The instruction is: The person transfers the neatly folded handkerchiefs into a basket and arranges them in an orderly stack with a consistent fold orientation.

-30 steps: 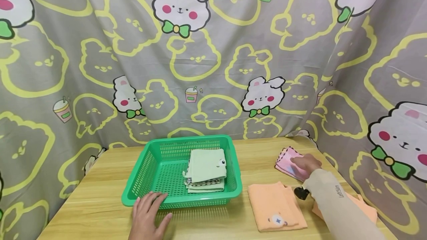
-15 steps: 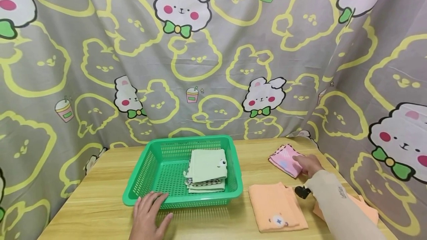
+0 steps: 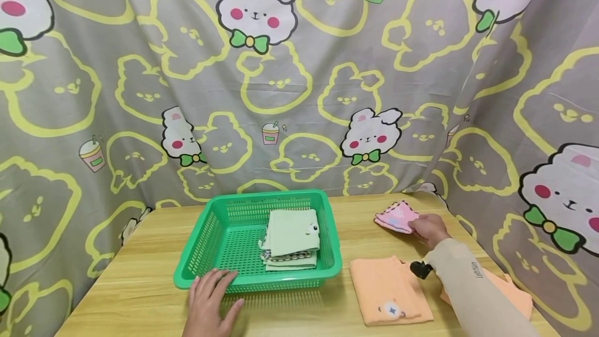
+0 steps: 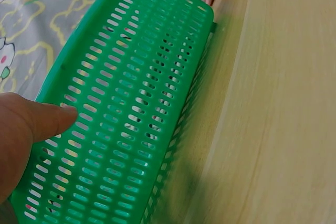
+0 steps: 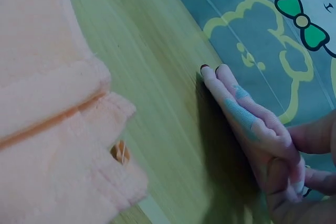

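Note:
My right hand (image 3: 429,229) pinches the near right corner of a folded pink towel (image 3: 395,217) with a dark-dotted edge. In the right wrist view this towel (image 5: 247,116) is tilted up from the wood, thumb on one side and fingers on the other. At the front left of a green plastic basket (image 3: 334,233), my left hand (image 3: 209,300) holds the wall, fingers over the rim. The left wrist view has its thumb (image 4: 52,119) against the slotted outer wall; the other fingers are hidden there. Inside the basket, on its right side, lies a stack of folded pale green towels (image 3: 292,233).
A folded orange towel (image 3: 388,290) with a bear face lies on the wooden table (image 3: 126,285), right of the basket. More orange cloth (image 3: 507,295) sits partly under the right forearm. A grey curtain (image 3: 299,92) with cartoon animals hangs behind and along both sides.
The right hand has gone from lying on the pink towel to pinching its corner. The towel has shifted slightly left and its near side has risen. The left hand stays at the basket.

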Demonstrator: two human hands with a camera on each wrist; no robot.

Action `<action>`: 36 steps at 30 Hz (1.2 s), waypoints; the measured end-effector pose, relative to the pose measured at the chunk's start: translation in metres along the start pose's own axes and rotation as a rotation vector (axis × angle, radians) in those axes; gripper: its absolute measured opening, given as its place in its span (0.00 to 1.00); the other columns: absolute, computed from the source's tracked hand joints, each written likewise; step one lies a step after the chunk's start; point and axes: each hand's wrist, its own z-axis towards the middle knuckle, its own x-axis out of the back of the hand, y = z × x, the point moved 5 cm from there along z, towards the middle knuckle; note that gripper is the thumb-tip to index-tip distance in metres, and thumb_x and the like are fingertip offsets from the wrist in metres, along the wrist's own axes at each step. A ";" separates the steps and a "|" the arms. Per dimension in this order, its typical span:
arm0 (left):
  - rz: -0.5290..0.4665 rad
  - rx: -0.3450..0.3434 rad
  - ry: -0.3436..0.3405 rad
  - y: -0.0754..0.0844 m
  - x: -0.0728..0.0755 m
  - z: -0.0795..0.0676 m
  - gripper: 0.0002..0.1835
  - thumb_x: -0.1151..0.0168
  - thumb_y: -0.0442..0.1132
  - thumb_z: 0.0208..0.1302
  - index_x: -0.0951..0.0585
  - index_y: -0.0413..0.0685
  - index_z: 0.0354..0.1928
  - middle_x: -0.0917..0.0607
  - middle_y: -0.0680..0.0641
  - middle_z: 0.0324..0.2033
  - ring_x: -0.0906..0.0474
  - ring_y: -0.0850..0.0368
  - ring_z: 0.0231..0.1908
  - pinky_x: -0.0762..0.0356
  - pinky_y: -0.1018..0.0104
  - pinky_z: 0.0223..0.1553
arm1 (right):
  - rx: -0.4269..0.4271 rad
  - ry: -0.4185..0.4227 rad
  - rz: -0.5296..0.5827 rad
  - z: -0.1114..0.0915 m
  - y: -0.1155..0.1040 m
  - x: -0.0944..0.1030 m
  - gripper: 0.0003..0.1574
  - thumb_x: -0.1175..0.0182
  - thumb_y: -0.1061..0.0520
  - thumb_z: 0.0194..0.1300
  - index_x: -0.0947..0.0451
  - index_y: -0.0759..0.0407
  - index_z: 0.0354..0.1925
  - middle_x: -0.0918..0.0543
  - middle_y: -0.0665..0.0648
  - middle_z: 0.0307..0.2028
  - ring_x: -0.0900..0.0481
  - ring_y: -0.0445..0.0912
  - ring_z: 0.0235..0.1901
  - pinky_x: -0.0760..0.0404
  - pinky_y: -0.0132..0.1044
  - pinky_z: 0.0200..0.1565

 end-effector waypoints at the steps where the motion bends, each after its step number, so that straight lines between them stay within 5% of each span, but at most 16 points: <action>1: 0.000 0.000 -0.001 0.000 0.000 0.000 0.32 0.25 0.41 0.40 0.21 0.45 0.53 0.21 0.41 0.48 0.30 0.39 0.53 0.56 0.50 0.66 | 0.011 0.008 -0.022 0.000 0.000 0.000 0.42 0.42 0.65 0.60 0.48 0.83 0.66 0.31 0.74 0.53 0.25 0.45 0.34 0.21 0.32 0.33; 6: 0.002 0.000 -0.003 0.001 0.001 0.001 0.32 0.25 0.40 0.40 0.20 0.45 0.53 0.21 0.41 0.48 0.30 0.39 0.52 0.53 0.46 0.64 | 0.024 0.033 -0.036 0.002 -0.002 -0.002 0.44 0.42 0.66 0.57 0.47 0.76 0.68 0.35 0.74 0.55 0.27 0.53 0.39 0.22 0.35 0.32; 12: 0.002 0.001 -0.001 0.002 0.002 0.001 0.31 0.25 0.40 0.41 0.20 0.44 0.53 0.21 0.41 0.48 0.30 0.40 0.53 0.53 0.46 0.64 | 0.038 0.030 0.043 0.002 -0.005 -0.005 0.55 0.43 0.73 0.52 0.59 0.71 0.73 0.42 0.76 0.60 0.25 0.46 0.28 0.20 0.33 0.27; 18: 0.000 0.003 -0.002 0.001 0.002 0.000 0.31 0.26 0.41 0.41 0.21 0.45 0.53 0.21 0.41 0.48 0.30 0.40 0.53 0.49 0.41 0.61 | 0.031 0.052 0.102 -0.001 -0.006 -0.006 0.55 0.45 0.72 0.54 0.62 0.70 0.74 0.42 0.77 0.61 0.24 0.43 0.22 0.19 0.33 0.27; 26: -0.008 0.012 0.001 0.002 0.002 0.002 0.30 0.26 0.41 0.41 0.20 0.45 0.52 0.20 0.40 0.48 0.31 0.41 0.53 0.47 0.35 0.57 | 0.079 0.061 0.000 0.001 -0.011 -0.007 0.54 0.43 0.73 0.55 0.59 0.70 0.74 0.44 0.78 0.65 0.23 0.46 0.28 0.18 0.34 0.29; 36: -0.008 0.022 -0.010 0.002 0.001 0.002 0.31 0.24 0.40 0.41 0.20 0.45 0.52 0.20 0.41 0.48 0.31 0.41 0.53 0.47 0.36 0.58 | 0.121 0.122 -0.092 0.001 -0.018 -0.006 0.53 0.44 0.71 0.52 0.55 0.72 0.73 0.38 0.78 0.61 0.31 0.64 0.53 0.22 0.30 0.29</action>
